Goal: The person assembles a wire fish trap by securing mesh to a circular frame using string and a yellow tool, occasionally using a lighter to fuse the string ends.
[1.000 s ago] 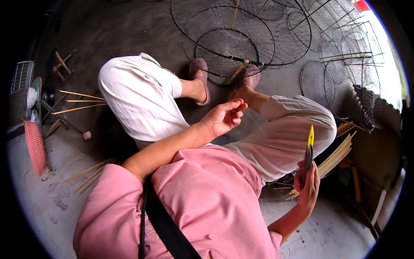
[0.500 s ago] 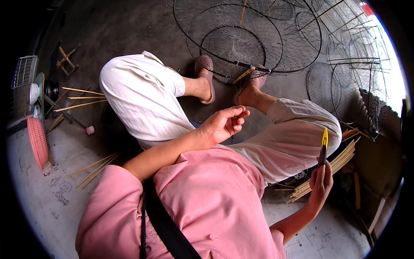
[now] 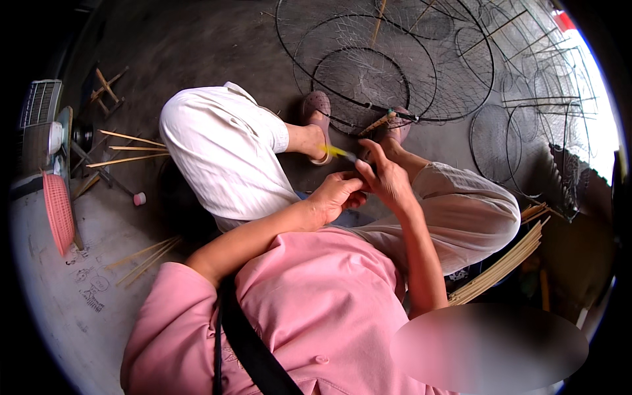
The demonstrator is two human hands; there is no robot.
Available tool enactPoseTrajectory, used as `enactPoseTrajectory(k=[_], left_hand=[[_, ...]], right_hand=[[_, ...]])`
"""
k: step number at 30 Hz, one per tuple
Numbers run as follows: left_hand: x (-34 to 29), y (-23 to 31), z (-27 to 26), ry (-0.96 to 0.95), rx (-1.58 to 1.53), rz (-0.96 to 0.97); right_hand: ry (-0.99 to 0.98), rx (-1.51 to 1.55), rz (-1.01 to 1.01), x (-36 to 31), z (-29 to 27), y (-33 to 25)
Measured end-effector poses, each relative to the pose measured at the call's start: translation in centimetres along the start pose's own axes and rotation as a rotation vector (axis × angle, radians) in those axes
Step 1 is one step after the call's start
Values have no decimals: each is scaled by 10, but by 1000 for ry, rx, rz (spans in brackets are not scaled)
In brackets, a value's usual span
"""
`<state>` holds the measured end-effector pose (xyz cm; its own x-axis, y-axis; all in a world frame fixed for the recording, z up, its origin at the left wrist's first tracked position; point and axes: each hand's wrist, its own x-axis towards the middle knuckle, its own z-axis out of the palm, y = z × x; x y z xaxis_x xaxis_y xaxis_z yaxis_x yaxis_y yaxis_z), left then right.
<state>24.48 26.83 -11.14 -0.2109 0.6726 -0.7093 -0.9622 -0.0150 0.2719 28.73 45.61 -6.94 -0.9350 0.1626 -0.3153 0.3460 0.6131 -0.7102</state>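
My right grip is holding a yellow-tipped tool out above the floor, right beside my left.
A pink basket is standing tilted at the far left, its contents hidden from me; a bundle of pale sticks is lying beyond my right knee, and I cannot tell whether a container is holding it; a black-hooped net is spreading over the floor by my shoes. My right grip is closing narrowly around the tool's dark end, one finger extending, the blurred tip pointing left. My left grip is pinching, fingers curled, thumb against forefinger; whether thread is lying between them I cannot tell.
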Motion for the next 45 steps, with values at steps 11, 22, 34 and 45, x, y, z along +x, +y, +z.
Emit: enactPoseTrajectory(k=[11, 22, 34, 45], left_hand=[[21, 54, -40, -86, -272, 12], [-13, 23, 7, -216, -229, 21], [-40, 36, -24, -441, -375, 3], [22, 168, -98, -105, 1211, 525]], right_hand=[[425, -479, 111, -25, 5, 0], [184, 845, -124, -147, -45, -74], [468, -309, -150, -136, -42, -87], [232, -352, -347, 66, 11, -11]])
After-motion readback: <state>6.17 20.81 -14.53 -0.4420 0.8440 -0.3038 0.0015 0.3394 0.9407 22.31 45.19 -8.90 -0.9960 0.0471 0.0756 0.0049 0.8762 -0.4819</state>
